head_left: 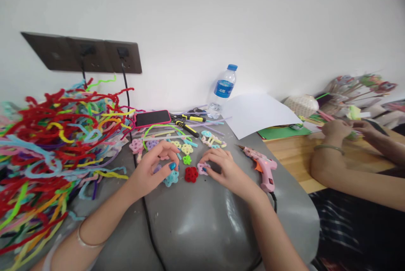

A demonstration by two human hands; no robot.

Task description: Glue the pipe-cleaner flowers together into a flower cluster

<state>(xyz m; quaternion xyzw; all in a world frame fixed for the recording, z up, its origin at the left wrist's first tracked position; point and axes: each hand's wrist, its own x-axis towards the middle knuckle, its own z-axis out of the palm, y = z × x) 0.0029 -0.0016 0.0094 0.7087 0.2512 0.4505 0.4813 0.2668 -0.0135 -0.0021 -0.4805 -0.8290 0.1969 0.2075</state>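
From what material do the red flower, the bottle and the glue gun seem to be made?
Red flower: probably pipe cleaner, matte, with a fuzzy surface.
Bottle: likely thin clear plastic, glossy; the wall shows through it.
Glue gun: pink body, probably hard plastic; its tip looks like metal.

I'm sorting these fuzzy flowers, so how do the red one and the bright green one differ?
The red flower is larger; the green flower is smaller. The red flower is deep red, the green flower a bright lime. The red flower lies nearer the person, the green flower just beyond it. Both are fuzzy, petalled shapes on the grey tabletop.
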